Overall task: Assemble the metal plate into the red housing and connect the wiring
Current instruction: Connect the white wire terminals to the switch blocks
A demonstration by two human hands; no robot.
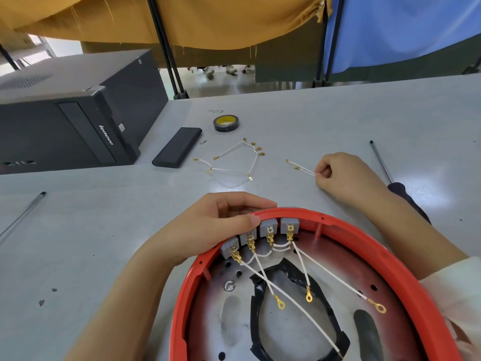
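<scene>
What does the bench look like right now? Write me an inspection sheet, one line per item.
Surface: grey table, with dark specks at the near left.
Job's things: red housing at the near edge, metal plate seated inside it, four grey terminal blocks along its far rim.
Clutter: tape roll, black slab, screwdriver, thin rod, small loose parts.
Hands: left hand grips the housing rim by the blocks; right hand pinches a short white wire.
Cables: white wires with ring lugs run from the blocks; spare wire bundle lies loose on the table.
Surroundings: black computer tower, yellow cloth and blue cloth screens.
</scene>
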